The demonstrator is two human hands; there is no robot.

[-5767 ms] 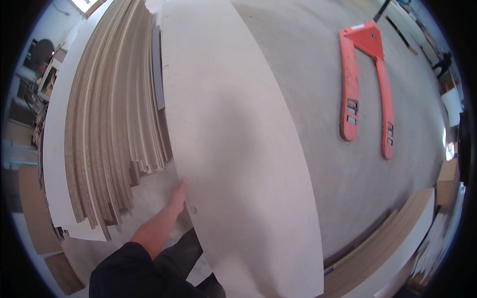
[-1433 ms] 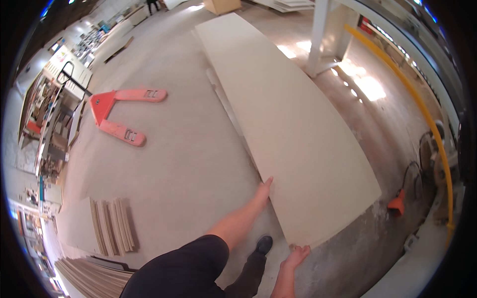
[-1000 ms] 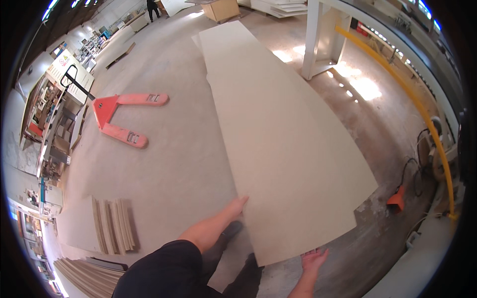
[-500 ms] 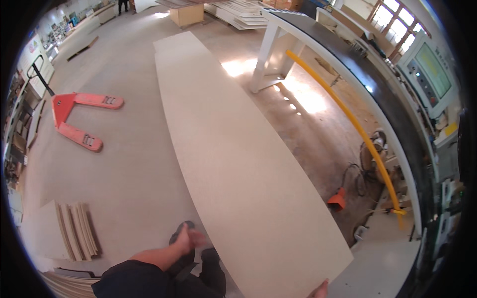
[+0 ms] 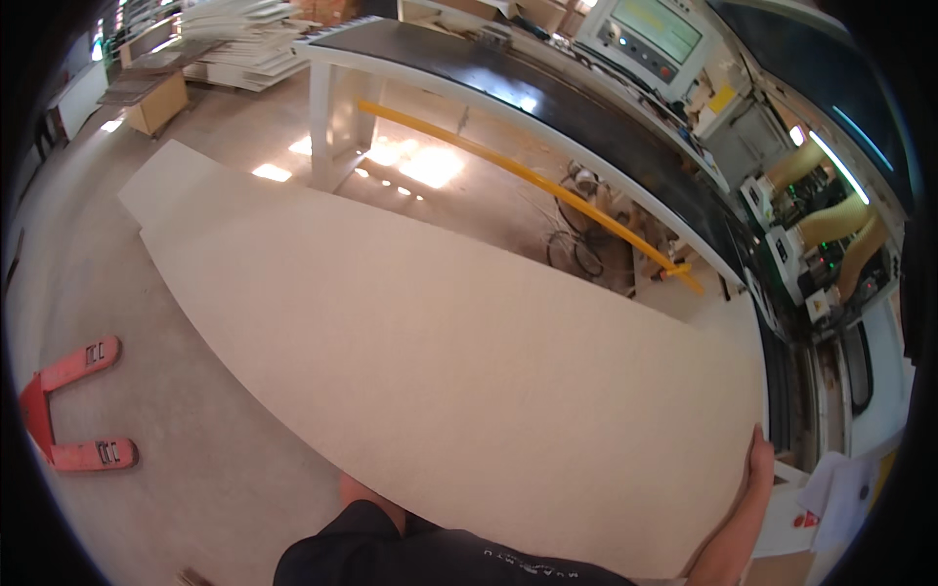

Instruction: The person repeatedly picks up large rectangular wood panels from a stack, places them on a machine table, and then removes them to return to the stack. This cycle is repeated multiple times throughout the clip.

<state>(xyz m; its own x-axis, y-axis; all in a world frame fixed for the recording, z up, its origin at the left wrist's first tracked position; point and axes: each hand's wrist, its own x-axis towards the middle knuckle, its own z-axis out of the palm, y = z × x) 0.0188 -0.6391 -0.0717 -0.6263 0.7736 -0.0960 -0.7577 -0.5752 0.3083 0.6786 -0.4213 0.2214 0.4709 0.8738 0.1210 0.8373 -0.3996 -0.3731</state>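
Observation:
A long, pale board [image 5: 440,342] spans the middle of the head view, its narrow-looking far end toward the upper left. My right hand [image 5: 760,455] is closed on the board's right end, with the fingers partly hidden along the edge. The left forearm [image 5: 369,496] reaches beneath the board's near long edge. My left hand is covered by the board, so its fingers do not show.
Beyond the board stands a machine with a dark bed [image 5: 440,59], a yellow bar [image 5: 518,171] and a control panel [image 5: 650,39]. A red pallet jack [image 5: 83,454] sits on the floor at left. Stacked sheets [image 5: 239,44] lie at the back.
The board has swung round to lie more crosswise, its far end shifting left and its near end toward the machine. My left hand, earlier visible beside it, has gone underneath. The view has turned right.

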